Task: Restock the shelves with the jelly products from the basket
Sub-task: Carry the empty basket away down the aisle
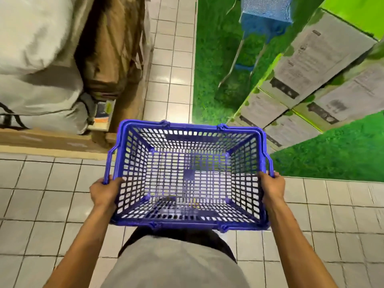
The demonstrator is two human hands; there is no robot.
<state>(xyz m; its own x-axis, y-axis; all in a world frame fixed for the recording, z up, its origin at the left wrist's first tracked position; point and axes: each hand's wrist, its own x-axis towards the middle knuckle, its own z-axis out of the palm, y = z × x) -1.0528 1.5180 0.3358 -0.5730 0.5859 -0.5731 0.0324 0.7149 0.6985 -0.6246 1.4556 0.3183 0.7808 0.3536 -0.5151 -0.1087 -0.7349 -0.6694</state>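
Note:
I carry a blue plastic mesh basket (188, 223) in front of my body, above the tiled floor. My left hand (105, 193) grips its left rim near the folded handle. On the opposite side my right hand (270, 187) grips the right rim. Through the mesh bottom I see only floor tiles; nothing lies inside the basket. No jelly products or shelves are in view.
Large white sacks (39, 59) and brown cardboard (116, 44) are piled at the left. Green artificial turf (216, 59) lies ahead right, with stacked white-and-green cartons (301, 84) and a light-blue basket on a metal stand (266, 15). White floor tiles (172, 65) run between them.

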